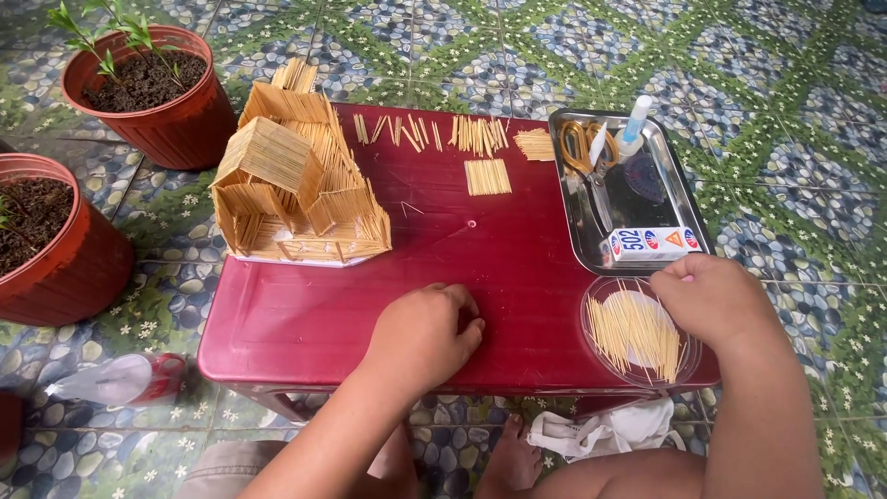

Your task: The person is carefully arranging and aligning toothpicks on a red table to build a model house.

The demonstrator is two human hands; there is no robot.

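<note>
The thin wooden sticks are pale yellow and lie in a loose fan inside a shallow clear round dish, at the near right corner of the red worktop. Their long axis runs from the near edge of the worktop toward the far edge, and the far ends come closer together than the near ends.

The right hand rests over the far right rim of the dish. Its fingers are curled downward and hide the tops of some sticks, so I cannot tell if its grip holds a stick or nothing. The left hand lies to the left of the dish, on bare worktop, loosely curled with the fingertips on the surface; it seems to hold nothing, but the underside is hidden.

Just behind the dish is a metal tray with a small white box, yellow-handled scissors and a small glue bottle. Left of the tray, on the far side of the worktop, lie short rows of cut sticks. Far to the left of the dish stands a model house made of sticks; its inner parts are hard to make out. Beyond it, on the tiled floor, stand two red plant pots; the nearer one is cut off by the left edge.
</note>
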